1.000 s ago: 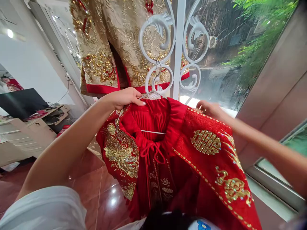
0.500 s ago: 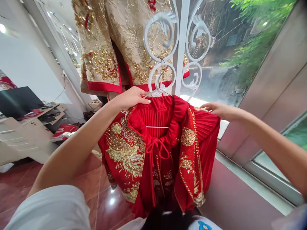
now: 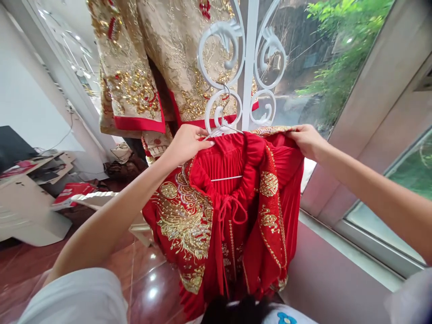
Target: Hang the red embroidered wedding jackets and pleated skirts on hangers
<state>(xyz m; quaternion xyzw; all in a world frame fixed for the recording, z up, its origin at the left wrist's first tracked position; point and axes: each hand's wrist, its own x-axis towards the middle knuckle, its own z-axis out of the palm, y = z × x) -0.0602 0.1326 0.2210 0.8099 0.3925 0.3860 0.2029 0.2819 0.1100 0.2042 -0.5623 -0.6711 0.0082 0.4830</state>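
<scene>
A red jacket (image 3: 189,220) with gold embroidery hangs with a red pleated skirt (image 3: 293,193) on a wire hanger (image 3: 225,105). The hanger's hook is up at the white scrollwork. A red drawstring bow (image 3: 232,210) is tied at the skirt's gathered waistband. My left hand (image 3: 189,144) is closed at the left shoulder of the jacket, beside the hanger's arm; its grip is partly hidden. With bent fingers, my right hand (image 3: 306,140) pinches the jacket's gold-trimmed edge at the right, holding it out over the skirt.
Behind hangs a cream-and-gold beaded garment (image 3: 182,67) with red hems. White metal scrollwork (image 3: 249,67) rises in front of a window (image 3: 293,99). At left, a white desk (image 3: 27,207) stands on the reddish tiled floor (image 3: 141,270). A grey ledge (image 3: 330,279) lies lower right.
My right hand has closed on the jacket's right edge and raised it slightly. My left hand stays at the left shoulder. The view has shifted a little.
</scene>
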